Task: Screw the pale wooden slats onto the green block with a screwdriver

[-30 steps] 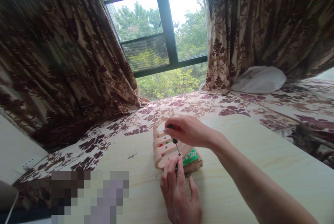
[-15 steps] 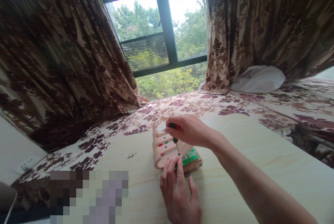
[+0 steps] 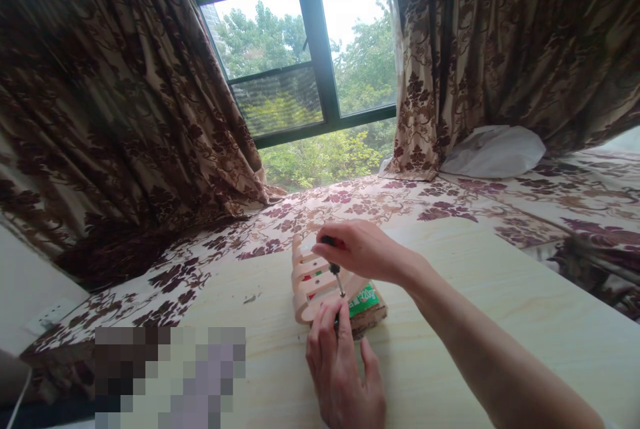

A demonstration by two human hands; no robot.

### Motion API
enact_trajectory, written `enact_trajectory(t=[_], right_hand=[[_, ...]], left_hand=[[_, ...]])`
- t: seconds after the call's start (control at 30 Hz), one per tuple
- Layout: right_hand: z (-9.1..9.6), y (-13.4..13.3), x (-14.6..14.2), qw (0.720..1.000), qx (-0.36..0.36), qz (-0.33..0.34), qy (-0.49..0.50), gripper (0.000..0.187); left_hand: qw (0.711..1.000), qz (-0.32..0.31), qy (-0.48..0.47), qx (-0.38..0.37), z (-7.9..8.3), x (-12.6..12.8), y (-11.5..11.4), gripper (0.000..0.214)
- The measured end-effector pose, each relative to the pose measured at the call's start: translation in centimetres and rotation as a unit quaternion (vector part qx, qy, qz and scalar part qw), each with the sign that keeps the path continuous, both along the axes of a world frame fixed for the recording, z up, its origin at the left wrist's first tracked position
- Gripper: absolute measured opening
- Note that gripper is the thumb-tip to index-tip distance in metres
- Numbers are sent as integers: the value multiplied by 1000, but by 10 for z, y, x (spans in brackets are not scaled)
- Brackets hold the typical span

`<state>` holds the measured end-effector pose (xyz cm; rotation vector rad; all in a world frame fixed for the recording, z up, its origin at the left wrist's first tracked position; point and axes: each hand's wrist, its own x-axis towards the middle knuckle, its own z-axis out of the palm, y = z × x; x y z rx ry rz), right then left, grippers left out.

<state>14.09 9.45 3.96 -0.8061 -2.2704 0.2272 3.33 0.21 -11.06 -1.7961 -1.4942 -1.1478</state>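
My right hand [image 3: 347, 246] is closed around the dark handle of a screwdriver [image 3: 338, 277]. The screwdriver's metal shaft points down, its tip at the near part of a pale slatted piece [image 3: 303, 299]. Small dark dots, perhaps screws or holes, show on the slats. Under this piece lies a block with a green printed label [image 3: 363, 302] and rough brown sides. My left hand [image 3: 345, 369] rests at the near edge, fingers stretched out with their tips against the slatted piece, thumb apart. Something small and dark shows beneath those fingertips, too hidden to name.
A pale wood-grain board [image 3: 450, 342] carries the work. Small dark bits [image 3: 253, 298] lie left of the block. Patterned cloth [image 3: 345, 196] spreads behind, with a white plastic bag [image 3: 495, 152] at the back right. Curtains [image 3: 120, 82] flank a window. A blurred-out patch covers the lower left.
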Motion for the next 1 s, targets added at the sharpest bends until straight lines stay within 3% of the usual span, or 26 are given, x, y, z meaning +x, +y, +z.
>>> enact_trajectory(t=[0.13,0.37,0.57,0.8,1.0], right_hand=[[-3,3,-1,998,-2,-67,6,24],[0,-2,0,1000,12,-9,-14,21],[-2,5,-1,996,-9,-89,-1,22],[3,-5,0,1000,-5,6,-13,16],[-2,4,-2,998,-15,-66,9,22]], left_hand=[[1000,0,-3,0,0,0,1,52],[1000,-3,6,6,0,0,3,50],[1000,4,4,2,-1,0,1,49],[1000,-2,13,13,0,-1,2,50],[1000,1,2,5,-1,0,2,49]])
